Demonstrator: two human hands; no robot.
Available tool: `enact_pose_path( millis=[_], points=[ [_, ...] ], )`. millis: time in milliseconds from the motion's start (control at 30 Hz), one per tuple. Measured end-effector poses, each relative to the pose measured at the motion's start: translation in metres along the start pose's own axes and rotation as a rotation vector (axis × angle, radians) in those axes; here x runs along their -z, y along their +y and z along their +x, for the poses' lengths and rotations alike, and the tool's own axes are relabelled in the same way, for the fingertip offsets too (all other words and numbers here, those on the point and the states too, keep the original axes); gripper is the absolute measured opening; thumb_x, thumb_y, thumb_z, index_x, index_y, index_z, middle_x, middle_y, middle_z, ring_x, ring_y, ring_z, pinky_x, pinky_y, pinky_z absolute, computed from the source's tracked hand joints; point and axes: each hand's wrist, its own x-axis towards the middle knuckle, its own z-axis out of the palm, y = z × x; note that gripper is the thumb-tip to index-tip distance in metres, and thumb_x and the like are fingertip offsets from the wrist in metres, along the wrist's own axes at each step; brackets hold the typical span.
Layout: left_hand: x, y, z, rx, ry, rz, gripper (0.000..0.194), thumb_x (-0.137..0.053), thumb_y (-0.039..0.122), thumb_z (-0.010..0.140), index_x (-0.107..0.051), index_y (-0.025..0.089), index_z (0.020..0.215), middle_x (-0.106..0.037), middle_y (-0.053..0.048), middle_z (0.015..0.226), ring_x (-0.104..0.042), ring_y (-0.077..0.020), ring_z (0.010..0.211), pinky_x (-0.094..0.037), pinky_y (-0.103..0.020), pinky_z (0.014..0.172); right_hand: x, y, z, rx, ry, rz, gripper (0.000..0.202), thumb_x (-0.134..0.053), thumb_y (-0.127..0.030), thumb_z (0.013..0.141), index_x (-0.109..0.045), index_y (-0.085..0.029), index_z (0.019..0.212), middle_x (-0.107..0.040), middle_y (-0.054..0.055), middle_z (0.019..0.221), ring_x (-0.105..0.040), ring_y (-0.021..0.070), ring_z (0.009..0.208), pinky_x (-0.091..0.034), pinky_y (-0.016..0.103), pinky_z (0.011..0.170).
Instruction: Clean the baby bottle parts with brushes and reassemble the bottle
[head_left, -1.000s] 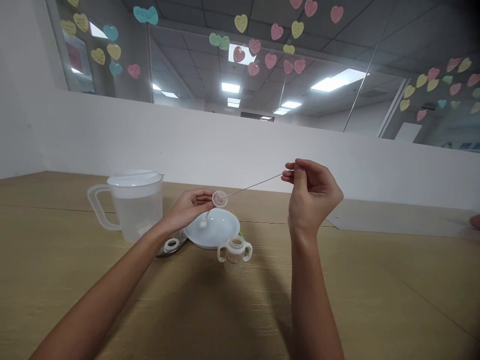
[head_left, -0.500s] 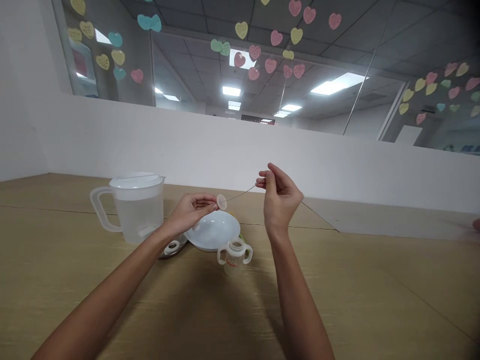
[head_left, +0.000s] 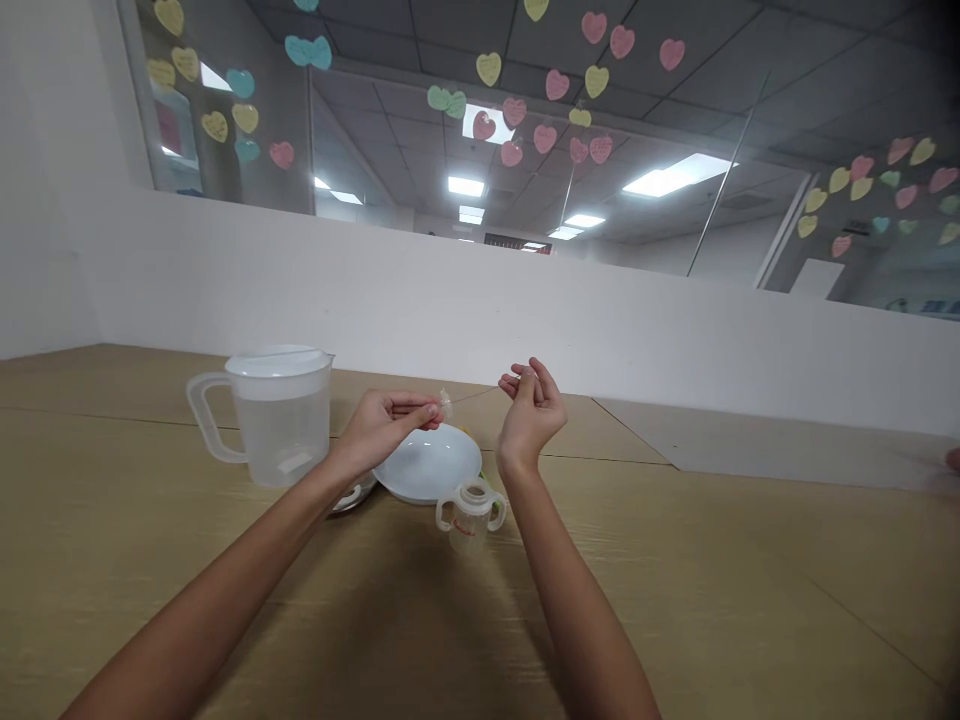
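My left hand [head_left: 391, 422] pinches a small translucent piece that looks like a silicone bottle nipple [head_left: 446, 404], held just above the far rim of a white bowl [head_left: 427, 468]. A thin wire [head_left: 478, 394] runs from that piece to my right hand [head_left: 531, 415], whose thumb and forefinger close on its other end. Whether the wire carries bristles is too fine to see. In front of the bowl, a clear baby bottle [head_left: 471, 520] with two side handles and red print stands upright, its top uncovered.
A lidded clear pitcher [head_left: 281, 425] stands left of the bowl. Partly behind my left forearm lies a shiny metal dish [head_left: 355, 496] holding something pale. Something green and yellow peeks out behind the bowl. A white wall [head_left: 420, 300] rises behind the table.
My right hand has moved left and down, nearer my left hand, so less wire shows between them. The translucent piece has turned from face-on to more side-on.
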Motion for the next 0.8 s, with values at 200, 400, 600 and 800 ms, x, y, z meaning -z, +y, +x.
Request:
enact_pose_path(
  millis=[200,400,600,800],
  points=[
    [0.002,-0.002,-0.002,-0.015,-0.022,0.020,0.025,-0.066,0.037,0.071,-0.072,0.015,0.080,-0.072,-0.007,0.078,-0.065,-0.0176,0.074,-0.051,-0.028,0.072,-0.003,0.003,-0.011,-0.077,-0.012,0.017,0.034,-0.057,-0.032,0.076,-0.057,-0.009,0.101,-0.064,0.005,0.082,-0.060,0.0095,0.063,-0.056,0.027,0.065],
    [0.001,0.000,-0.002,0.011,-0.013,0.025,0.024,-0.067,0.036,0.070,-0.073,0.015,0.079,-0.073,-0.007,0.077,-0.065,-0.0183,0.075,-0.052,-0.030,0.074,-0.005,0.007,-0.019,-0.133,-0.061,0.018,0.035,-0.060,-0.033,0.074,-0.059,-0.009,0.100,-0.065,0.005,0.081,-0.062,0.0108,0.063,-0.057,0.030,0.068],
    [0.006,0.006,-0.002,0.018,0.023,0.037,0.027,-0.069,0.036,0.068,-0.072,0.013,0.081,-0.073,-0.008,0.079,-0.066,-0.0188,0.075,-0.052,-0.029,0.073,-0.007,0.012,-0.020,-0.199,-0.104,0.011,0.031,-0.062,-0.031,0.071,-0.061,-0.009,0.093,-0.066,0.005,0.075,-0.064,0.0123,0.065,-0.057,0.030,0.071],
    [0.013,0.005,0.002,0.022,-0.079,0.099,0.024,-0.070,0.037,0.066,-0.073,0.015,0.076,-0.073,-0.007,0.075,-0.065,-0.0178,0.070,-0.052,-0.029,0.070,-0.006,0.013,-0.021,-0.195,-0.161,-0.030,0.033,-0.061,-0.031,0.071,-0.061,-0.009,0.095,-0.067,0.004,0.075,-0.064,0.0114,0.061,-0.057,0.029,0.068]
  ],
)
